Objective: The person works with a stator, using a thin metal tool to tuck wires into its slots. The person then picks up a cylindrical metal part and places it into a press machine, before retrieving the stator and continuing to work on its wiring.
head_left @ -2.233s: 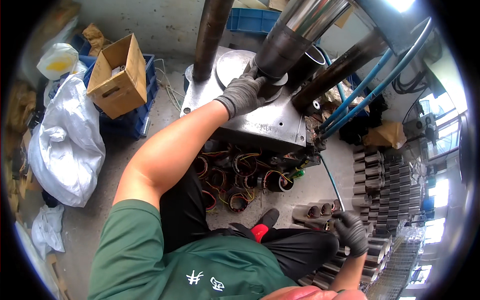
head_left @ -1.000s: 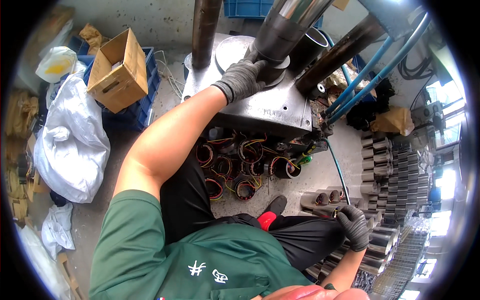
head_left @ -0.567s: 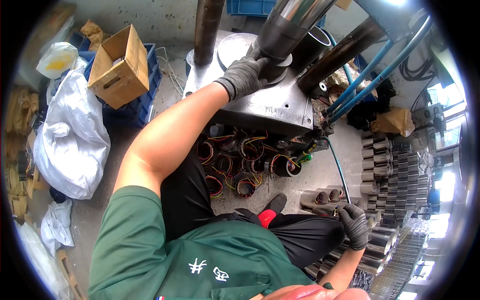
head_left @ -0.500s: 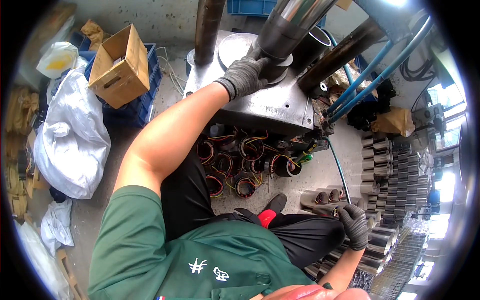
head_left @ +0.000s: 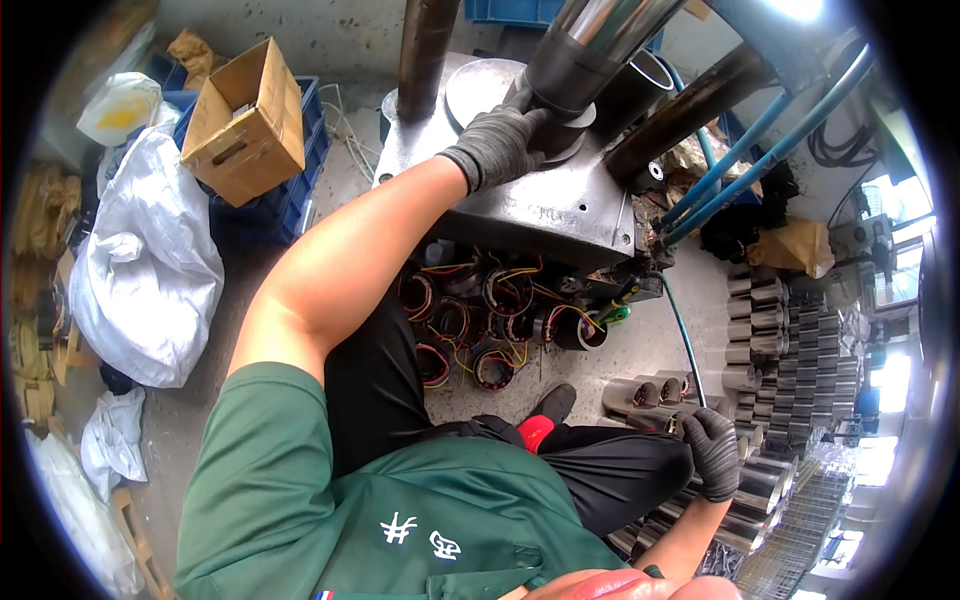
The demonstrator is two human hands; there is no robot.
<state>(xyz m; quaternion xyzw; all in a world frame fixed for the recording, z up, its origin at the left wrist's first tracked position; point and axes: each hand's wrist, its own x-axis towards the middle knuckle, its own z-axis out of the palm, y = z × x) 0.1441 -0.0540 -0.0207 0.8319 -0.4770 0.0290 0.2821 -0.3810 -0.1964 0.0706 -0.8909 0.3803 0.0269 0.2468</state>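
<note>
My left hand (head_left: 500, 147), in a dark grey knit glove, reaches up to the press and curls round the side of a dark metal cylinder (head_left: 570, 75). That cylinder stands upright beneath the shiny press ram (head_left: 618, 22), above a round plate on the steel press bed (head_left: 540, 215). The glove hides part of the cylinder's lower end. At the lower right my right hand (head_left: 712, 452), gloved the same way, is closed round the end of a thin blue-green lever (head_left: 683, 330) that slopes down from the press's right side.
Wound stators (head_left: 495, 368) with coloured wires crowd the floor below the bed. Rows of metal sleeves (head_left: 815, 350) fill the right side. A cardboard box (head_left: 245, 130) sits on a blue crate (head_left: 300, 190) at the left, beside a white sack (head_left: 145, 270). Dark columns (head_left: 425, 60) flank the ram.
The whole view has shifted slightly, with the press a little higher and further right. Both hands keep their places on the cylinder and the lever.
</note>
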